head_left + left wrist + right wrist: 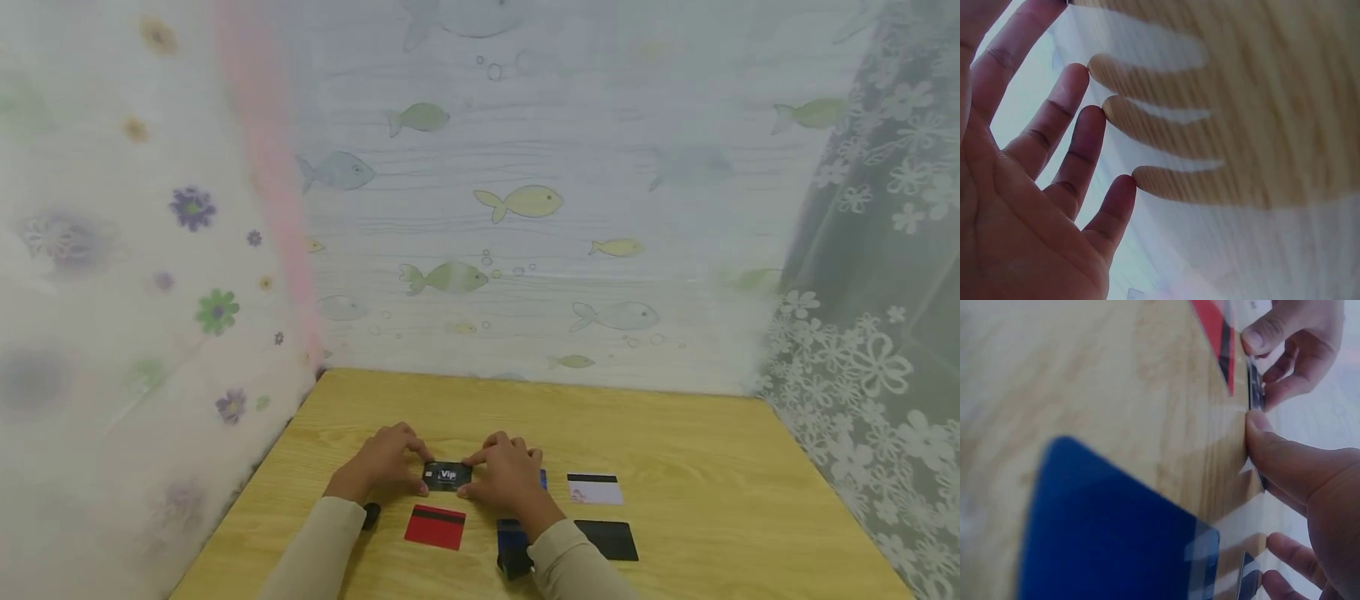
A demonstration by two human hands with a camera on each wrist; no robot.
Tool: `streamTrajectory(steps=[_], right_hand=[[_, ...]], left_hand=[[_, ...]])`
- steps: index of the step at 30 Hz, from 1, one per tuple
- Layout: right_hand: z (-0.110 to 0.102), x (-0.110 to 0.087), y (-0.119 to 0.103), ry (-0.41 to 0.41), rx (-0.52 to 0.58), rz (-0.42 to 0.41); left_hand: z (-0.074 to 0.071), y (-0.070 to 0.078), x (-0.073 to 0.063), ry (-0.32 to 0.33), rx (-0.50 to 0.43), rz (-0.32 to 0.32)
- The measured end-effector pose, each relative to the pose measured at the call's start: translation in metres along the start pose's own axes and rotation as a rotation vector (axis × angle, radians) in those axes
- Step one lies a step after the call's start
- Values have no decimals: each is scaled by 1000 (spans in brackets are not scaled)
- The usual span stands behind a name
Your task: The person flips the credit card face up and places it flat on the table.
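A black card [447, 477] with "Vip" printed on it lies on the wooden table, between both hands. My left hand [382, 461] pinches its left end, thumb at the near corner and index finger at the far one. At the right end my right hand [510, 473] holds it likewise between thumb and index finger. The left wrist view has the other fingers [1088, 144] of the left hand spread, tips touching the tabletop. In the right wrist view both thumbs meet the edge of the card.
Nearer me on the table [675, 450] lies a red card [435, 527] with a dark stripe. A blue card [512, 537] is partly under my right wrist; another blue card [543, 479] shows behind that hand. To the right are a white card [595, 489] and a dark card [611, 540]. Patterned curtains surround the table.
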State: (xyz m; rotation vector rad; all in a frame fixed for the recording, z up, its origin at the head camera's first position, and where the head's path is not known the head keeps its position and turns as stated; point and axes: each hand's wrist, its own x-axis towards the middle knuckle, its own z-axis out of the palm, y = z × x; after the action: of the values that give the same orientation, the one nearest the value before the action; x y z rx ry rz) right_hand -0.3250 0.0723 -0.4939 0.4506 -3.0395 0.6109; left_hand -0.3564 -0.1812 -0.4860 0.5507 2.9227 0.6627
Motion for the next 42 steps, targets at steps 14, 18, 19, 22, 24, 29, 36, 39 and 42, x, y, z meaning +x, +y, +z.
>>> streamTrajectory(steps=[14,18,19,22,24,29,36,39,42], right_hand=[[8,-1,3,-15,-118,13],[7,-5,3,-16,-115,13],[7,-5,3,-13,-116,10],[9,-5,3,1,-124,-7],[9,-5,4,14,-131,-24],[3,-6,7,50,-113,-67],[-13,-10,12,104,-87,-80],[-23,-17,20,121,-46,-61],[-34,-26,32,140,-14,-37]], left_hand=[[9,-6,-10,31,-113,-64],[11,-6,-10,32,-130,-62],[11,-6,-10,33,-132,-57],[11,-8,-12,39,-142,-38],[11,-10,-12,44,-148,-26],[10,-10,-9,41,-141,21],[4,2,-3,62,-100,63],[5,9,-3,106,-79,76],[8,17,-4,145,-65,91]])
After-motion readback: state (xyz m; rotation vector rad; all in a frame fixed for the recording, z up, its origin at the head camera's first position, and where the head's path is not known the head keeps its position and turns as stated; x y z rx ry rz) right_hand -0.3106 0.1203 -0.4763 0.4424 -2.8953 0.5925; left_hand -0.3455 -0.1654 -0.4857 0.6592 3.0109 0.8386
